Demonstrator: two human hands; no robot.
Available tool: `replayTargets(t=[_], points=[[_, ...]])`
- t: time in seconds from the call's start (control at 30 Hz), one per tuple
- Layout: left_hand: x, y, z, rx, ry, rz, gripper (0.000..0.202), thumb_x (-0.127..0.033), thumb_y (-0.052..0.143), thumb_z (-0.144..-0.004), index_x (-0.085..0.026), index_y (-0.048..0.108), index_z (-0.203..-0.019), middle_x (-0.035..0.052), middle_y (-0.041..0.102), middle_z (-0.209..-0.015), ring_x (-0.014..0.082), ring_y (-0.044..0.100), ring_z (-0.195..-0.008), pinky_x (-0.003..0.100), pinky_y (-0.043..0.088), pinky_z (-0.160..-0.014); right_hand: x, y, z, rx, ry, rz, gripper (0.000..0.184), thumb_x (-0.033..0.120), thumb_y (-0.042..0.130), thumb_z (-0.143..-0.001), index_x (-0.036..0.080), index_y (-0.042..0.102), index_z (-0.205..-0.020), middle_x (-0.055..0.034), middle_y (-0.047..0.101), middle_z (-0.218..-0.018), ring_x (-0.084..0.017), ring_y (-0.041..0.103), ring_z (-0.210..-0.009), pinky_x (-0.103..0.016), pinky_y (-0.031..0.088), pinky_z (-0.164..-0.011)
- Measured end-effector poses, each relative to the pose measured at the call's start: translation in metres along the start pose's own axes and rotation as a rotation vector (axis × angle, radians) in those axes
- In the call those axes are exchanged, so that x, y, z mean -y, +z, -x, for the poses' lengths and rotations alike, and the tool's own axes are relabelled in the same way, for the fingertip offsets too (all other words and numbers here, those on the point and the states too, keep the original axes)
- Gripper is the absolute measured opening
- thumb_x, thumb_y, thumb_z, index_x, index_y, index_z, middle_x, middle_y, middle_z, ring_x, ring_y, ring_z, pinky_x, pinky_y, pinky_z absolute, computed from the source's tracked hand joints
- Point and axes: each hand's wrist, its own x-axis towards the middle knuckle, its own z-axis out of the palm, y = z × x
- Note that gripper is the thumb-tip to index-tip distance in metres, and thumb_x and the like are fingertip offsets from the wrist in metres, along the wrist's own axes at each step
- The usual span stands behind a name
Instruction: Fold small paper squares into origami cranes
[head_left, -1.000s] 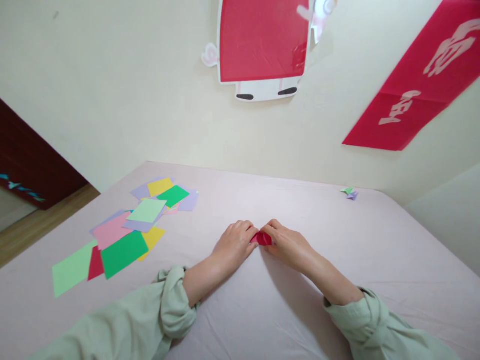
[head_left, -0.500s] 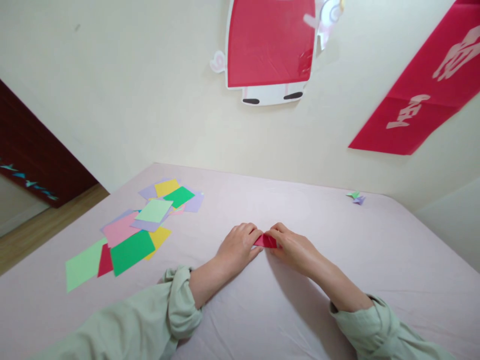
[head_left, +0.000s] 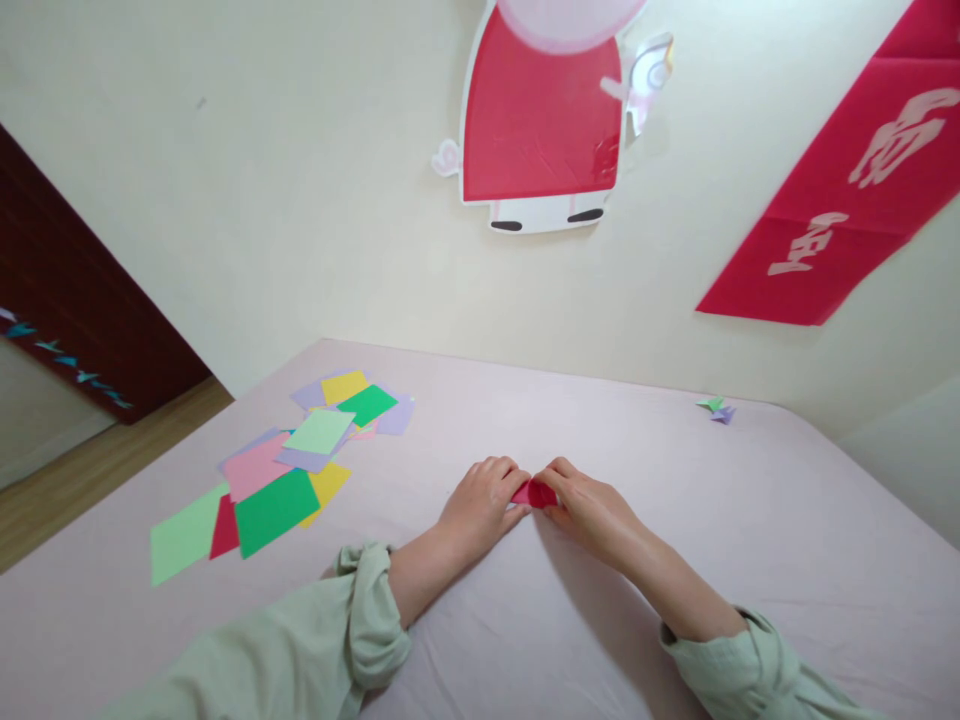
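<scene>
- The wall (head_left: 337,200) rises behind the table (head_left: 480,410); a red banner (head_left: 832,210) and a red-and-white cut-out figure (head_left: 544,130) hang on it, both above the table's far edge.
- The table has a pale pinkish covering, lightly creased near the person; its far edge runs along the wall, well beyond the hands; pale surface stretches between the hands and that edge, and on out to the right edge, leaving room to move.
- The loose coloured sheets (head_left: 277,510) overlap in a long spread on the left; green, pink, yellow, purple and red show; a strip of covering lies between them and the left forearm.
- The left hand (head_left: 484,505) and right hand (head_left: 589,510) face each other, near together; each is narrowed to a pinch, fingers bent and thumb on the near side, holding the red paper.
- The red paper (head_left: 541,494) sits between the fingertips of both hands; it is small and folded, lighter at its left, deeper red at its right; fingers cover its ends, so its full outline cannot be told.
- The small folded pieces (head_left: 723,415), light green and purple, sit close together by the far right edge, well apart from the right hand.
</scene>
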Motion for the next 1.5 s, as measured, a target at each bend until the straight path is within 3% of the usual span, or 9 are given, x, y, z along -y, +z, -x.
replayTargets(t=[0.17,0.4,0.6,0.9,1.1,1.37,1.5], points=[[-0.001,0.0,-0.001,-0.006,-0.002,-0.012,0.017,-0.03,0.057,-0.088,-0.022,0.058,-0.103,0.005,0.059,-0.103,0.0211,0.053,-0.099,0.036,0.043,-0.086,0.008,-0.007,0.0,0.032,0.025,0.036,0.021,0.016,0.046,-0.09,0.019,0.063,-0.103,-0.0079,0.06,-0.109,-0.017,0.064,-0.081,-0.024,0.038,-0.06],[-0.002,0.0,0.0,-0.01,-0.005,-0.003,0.034,-0.036,0.069,-0.079,-0.023,0.056,-0.108,0.0044,0.058,-0.106,0.0219,0.052,-0.1,0.036,0.043,-0.087,0.004,-0.008,0.001,0.041,-0.015,0.03,0.023,0.018,0.051,-0.087,0.019,0.061,-0.108,-0.0077,0.059,-0.113,-0.018,0.064,-0.084,-0.024,0.038,-0.061],[-0.002,-0.001,0.0,-0.008,-0.019,0.005,0.026,-0.031,0.063,-0.084,-0.022,0.057,-0.108,0.005,0.058,-0.107,0.0214,0.052,-0.101,0.036,0.043,-0.088,0.001,-0.007,-0.001,0.046,-0.007,0.005,0.025,0.011,0.045,-0.087,0.02,0.06,-0.105,-0.0067,0.058,-0.109,-0.015,0.063,-0.081,-0.024,0.036,-0.06],[0.0,0.001,-0.001,-0.011,-0.024,0.009,0.023,-0.029,0.062,-0.085,-0.022,0.057,-0.107,0.0046,0.058,-0.106,0.0215,0.052,-0.1,0.036,0.043,-0.088,-0.002,-0.004,0.0,0.029,-0.015,-0.07,0.029,0.014,0.05,-0.086,0.022,0.059,-0.113,-0.0055,0.056,-0.106,-0.014,0.061,-0.078,-0.024,0.037,-0.064],[0.0,-0.002,0.001,0.01,-0.006,0.053,0.042,-0.035,0.069,-0.078,-0.024,0.055,-0.116,0.0053,0.057,-0.111,0.0231,0.051,-0.103,0.038,0.042,-0.091,-0.006,0.001,-0.003,0.018,-0.01,-0.123,0.026,0.012,0.05,-0.083,0.019,0.058,-0.107,-0.0048,0.056,-0.101,-0.014,0.06,-0.076,-0.024,0.037,-0.064],[-0.001,-0.005,0.001,0.01,-0.012,0.064,0.034,-0.024,0.064,-0.082,-0.024,0.055,-0.115,0.0046,0.059,-0.109,0.0221,0.052,-0.104,0.036,0.043,-0.09,-0.012,0.009,-0.005,-0.072,-0.023,-0.439,0.02,0.011,0.049,-0.079,0.021,0.056,-0.094,-0.0004,0.062,-0.089,-0.014,0.058,-0.078,-0.024,0.039,-0.069],[-0.002,-0.006,0.001,0.0,-0.004,0.067,0.04,-0.022,0.062,-0.082,-0.024,0.052,-0.121,0.0053,0.061,-0.111,0.0226,0.052,-0.104,0.037,0.043,-0.09,-0.015,0.013,-0.012,-0.067,0.048,-0.741,0.019,0.017,0.047,-0.079,0.019,0.056,-0.097,0.0027,0.06,-0.072,-0.013,0.056,-0.064,-0.024,0.04,-0.061]])
